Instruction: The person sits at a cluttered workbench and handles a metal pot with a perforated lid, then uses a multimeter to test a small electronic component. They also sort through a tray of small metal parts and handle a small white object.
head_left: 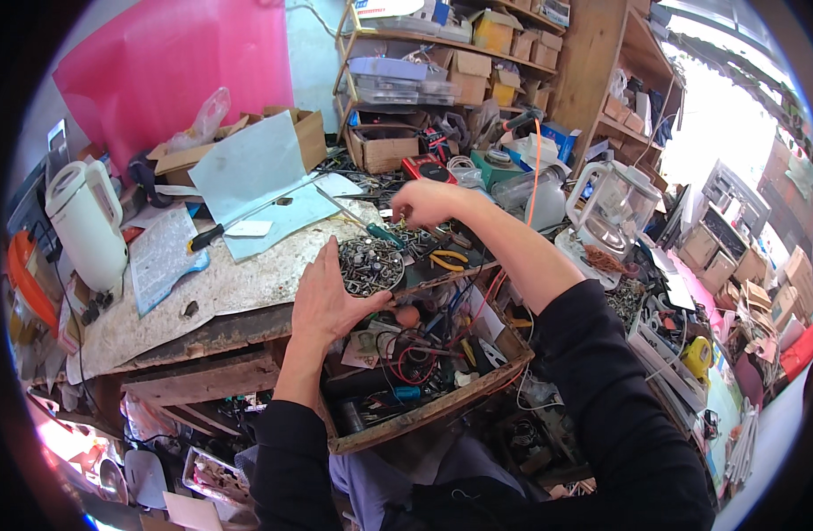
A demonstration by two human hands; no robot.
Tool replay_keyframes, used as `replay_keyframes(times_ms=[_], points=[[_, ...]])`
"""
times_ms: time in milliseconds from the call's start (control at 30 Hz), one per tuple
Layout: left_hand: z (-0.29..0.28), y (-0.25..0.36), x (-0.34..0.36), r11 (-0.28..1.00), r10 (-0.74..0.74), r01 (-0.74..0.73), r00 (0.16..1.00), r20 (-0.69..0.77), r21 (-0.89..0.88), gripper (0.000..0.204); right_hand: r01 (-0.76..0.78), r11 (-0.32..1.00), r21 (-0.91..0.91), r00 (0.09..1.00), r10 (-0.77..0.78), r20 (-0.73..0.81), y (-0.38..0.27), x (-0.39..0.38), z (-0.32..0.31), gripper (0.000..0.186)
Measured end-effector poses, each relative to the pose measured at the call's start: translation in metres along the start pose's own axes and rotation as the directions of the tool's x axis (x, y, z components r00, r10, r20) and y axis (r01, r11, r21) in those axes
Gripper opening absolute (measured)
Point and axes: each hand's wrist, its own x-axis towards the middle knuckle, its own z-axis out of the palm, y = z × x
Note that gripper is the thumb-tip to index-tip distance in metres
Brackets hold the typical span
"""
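Note:
A round dish of screws (369, 268) sits at the front edge of the workbench. My left hand (322, 296) rests against its left side, fingers stretched out and thumb apart along the near rim. Beyond the dish, my right hand (422, 203) reaches over a loose heap of screws (417, 241). Its fingers are bent down and pressed together; whatever they hold is too small to make out. Between the hands lies a screwdriver with a teal handle (384, 234). Orange-handled pliers (448, 259) lie right of the dish.
Below the bench edge an open wooden drawer (433, 404) holds wires and tools. At left are a white kettle (86, 226), papers (168, 252) and a second screwdriver (207, 237). A red multimeter (429, 168) lies behind my right hand; a clear blender jug (614, 208) stands at right.

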Motion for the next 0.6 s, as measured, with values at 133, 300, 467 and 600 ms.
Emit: replay_keyframes(times_ms=[133,300,467,600], points=[[0.002,-0.002,0.0,1.0,-0.001,0.0,1.0,0.015,0.03,0.117,0.057,0.994,-0.088,0.994,-0.065,-0.092,0.025,-0.001,0.032,0.05],[0.001,0.0,-0.003,0.981,0.157,-0.15,0.986,-0.055,0.125,0.097,0.07,0.994,0.085,0.996,-0.065,-0.058,0.019,0.0,0.033,0.047],[0.003,-0.004,-0.005,0.971,0.221,-0.22,0.975,0.0,0.096,0.073,-0.01,0.955,0.296,0.999,-0.004,0.048,0.029,0.003,0.032,0.039],[0.002,-0.001,-0.005,0.967,0.241,-0.24,0.97,-0.008,0.09,0.069,0.017,0.937,0.349,1.0,-0.02,0.004,0.032,0.006,0.034,0.032]])
